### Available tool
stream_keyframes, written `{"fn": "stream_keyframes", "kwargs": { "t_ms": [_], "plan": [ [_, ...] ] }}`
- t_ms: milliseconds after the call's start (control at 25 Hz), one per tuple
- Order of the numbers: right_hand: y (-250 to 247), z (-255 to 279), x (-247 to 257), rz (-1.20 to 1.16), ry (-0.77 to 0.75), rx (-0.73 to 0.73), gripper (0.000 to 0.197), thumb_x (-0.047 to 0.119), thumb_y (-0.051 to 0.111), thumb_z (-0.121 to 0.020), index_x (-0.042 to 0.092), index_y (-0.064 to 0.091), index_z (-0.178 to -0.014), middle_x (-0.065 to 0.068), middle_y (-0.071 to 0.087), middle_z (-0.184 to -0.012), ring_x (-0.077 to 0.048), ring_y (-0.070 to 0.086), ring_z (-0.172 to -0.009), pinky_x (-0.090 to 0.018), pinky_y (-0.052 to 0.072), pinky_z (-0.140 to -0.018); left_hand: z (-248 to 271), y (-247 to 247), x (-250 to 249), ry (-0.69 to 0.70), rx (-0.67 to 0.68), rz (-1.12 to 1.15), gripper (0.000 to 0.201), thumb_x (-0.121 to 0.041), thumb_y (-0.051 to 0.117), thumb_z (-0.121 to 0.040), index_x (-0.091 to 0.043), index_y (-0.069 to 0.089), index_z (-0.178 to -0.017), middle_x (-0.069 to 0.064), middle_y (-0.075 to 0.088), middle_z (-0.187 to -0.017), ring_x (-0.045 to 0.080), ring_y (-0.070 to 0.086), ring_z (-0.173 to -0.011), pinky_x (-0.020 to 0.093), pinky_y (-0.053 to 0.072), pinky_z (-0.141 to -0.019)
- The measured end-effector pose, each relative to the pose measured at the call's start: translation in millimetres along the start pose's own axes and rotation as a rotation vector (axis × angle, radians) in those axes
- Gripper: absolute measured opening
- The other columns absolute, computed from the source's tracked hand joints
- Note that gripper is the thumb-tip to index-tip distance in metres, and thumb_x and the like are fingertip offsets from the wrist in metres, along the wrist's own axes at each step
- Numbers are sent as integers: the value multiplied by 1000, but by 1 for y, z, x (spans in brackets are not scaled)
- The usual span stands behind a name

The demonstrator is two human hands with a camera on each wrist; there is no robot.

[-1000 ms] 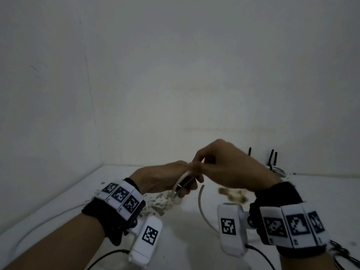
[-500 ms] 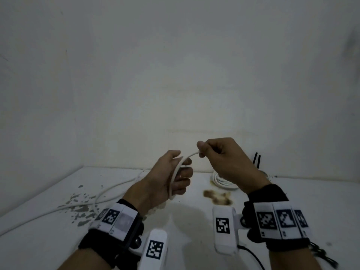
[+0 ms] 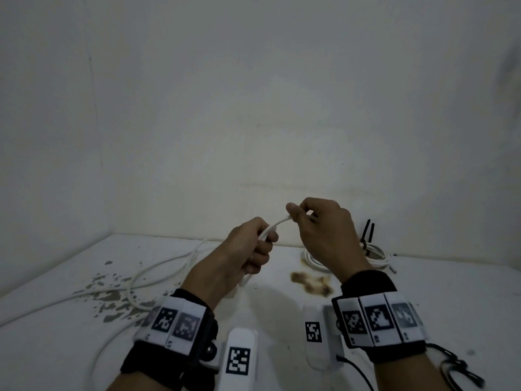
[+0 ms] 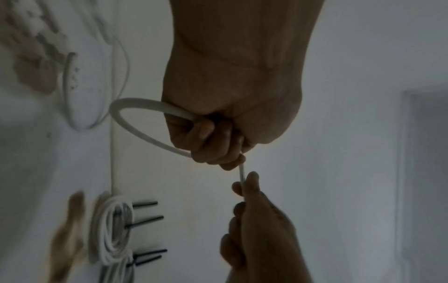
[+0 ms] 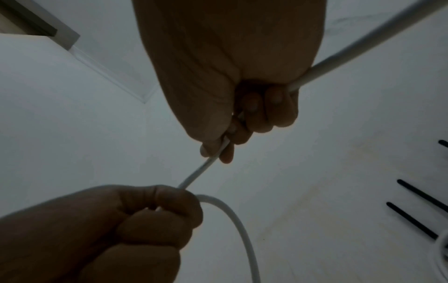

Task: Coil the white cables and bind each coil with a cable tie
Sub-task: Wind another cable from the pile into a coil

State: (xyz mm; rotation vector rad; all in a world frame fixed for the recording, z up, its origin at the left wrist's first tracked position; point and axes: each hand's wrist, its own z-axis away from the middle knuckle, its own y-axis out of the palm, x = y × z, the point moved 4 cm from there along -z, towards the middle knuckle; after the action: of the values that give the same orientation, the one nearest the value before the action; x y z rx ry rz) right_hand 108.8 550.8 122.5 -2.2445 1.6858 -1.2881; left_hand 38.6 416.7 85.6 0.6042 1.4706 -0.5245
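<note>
I see the worktop [image 3: 423, 306] across the lower frame. My left hand [image 3: 248, 249] fists a loop of white cable [image 3: 277, 223]; my right hand [image 3: 318, 221] pinches it, a short span rising rightward at centre. Finished coils [image 3: 375, 253] sit half hidden behind my right wrist, their ties blurred.

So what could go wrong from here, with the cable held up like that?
1. The left hand grips only one small loop; loosen that grip and it could spring open.
2. The right hand pinches the cable close to the left, so it might slip out when pulled.
3. The loose cable trails across the table in crossing bends and may tangle as it is drawn in.
</note>
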Motion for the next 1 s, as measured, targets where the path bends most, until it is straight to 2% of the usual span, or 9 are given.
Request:
{"fn": "stream_keyframes", "kwargs": {
  "t_ms": [200,320,400,520,600,720,800,920,1000],
  "plan": [
    [-10,1,-1,-21,32,-109,37,52,61,-93,19,67,-76,7,52,-52,-9,52,-54,-27,33,-53,2,2,-7,70,-132,-292,39,-45,42,-93,-20,40,-63,-9,29,-50,10,22,-43,24,20,-45],
    [-11,1,3,-54,31,-110,34,47,62,-94,19,66,-76,9,50,-51,-4,49,-51,-26,32,-52,4,-5,-9,83,-197,-243,47,-50,45,-94,-20,39,-58,-9,29,-47,9,22,-40,22,20,-43],
    [-5,0,6,-180,43,45,28,38,57,-99,20,69,-81,11,47,-47,-5,41,-43,-25,32,-51,5,-12,-8,89,-225,-44,49,-48,49,-94,-22,34,-55,-7,24,-46,10,17,-38,21,16,-42],
    [2,6,17,-488,81,359,24,13,49,-104,13,73,-100,-1,54,-67,-15,50,-55,-30,47,-50,4,-26,-6,88,-199,323,53,-44,57,-92,-24,29,-52,-7,15,-46,10,11,-36,19,13,-38],
    [1,10,20,-538,72,428,19,9,59,-99,12,76,-105,-4,63,-79,-18,59,-69,-30,56,-62,6,-30,-8,90,-133,437,57,-46,58,-92,-25,27,-50,-8,13,-44,9,10,-33,17,13,-34],
    [10,15,21,-503,73,442,14,15,75,-88,26,80,-96,-1,69,-80,-17,58,-76,-31,52,-74,10,-26,-15,102,19,537,57,-44,56,-91,-26,24,-49,-9,8,-41,9,3,-33,16,7,-34],
    [14,14,21,-393,14,309,13,22,76,-87,34,79,-91,5,69,-97,-15,60,-85,-29,50,-78,14,-23,-19,108,101,551,54,-45,56,-86,-26,22,-49,-9,4,-44,10,0,-36,16,4,-35],
    [16,12,20,-471,-23,287,10,16,68,-94,21,75,-96,5,70,-95,-17,67,-86,-38,60,-72,16,-21,-19,113,137,501,57,-54,53,-88,-26,22,-50,-10,10,-39,10,1,-36,18,6,-37],
    [13,12,19,-309,-103,291,9,24,65,-96,25,73,-99,9,68,-97,-7,64,-93,-28,55,-78,16,-22,-17,105,97,407,58,-62,48,-90,-25,23,-54,-9,14,-40,10,4,-37,21,9,-38]
  ]
}}
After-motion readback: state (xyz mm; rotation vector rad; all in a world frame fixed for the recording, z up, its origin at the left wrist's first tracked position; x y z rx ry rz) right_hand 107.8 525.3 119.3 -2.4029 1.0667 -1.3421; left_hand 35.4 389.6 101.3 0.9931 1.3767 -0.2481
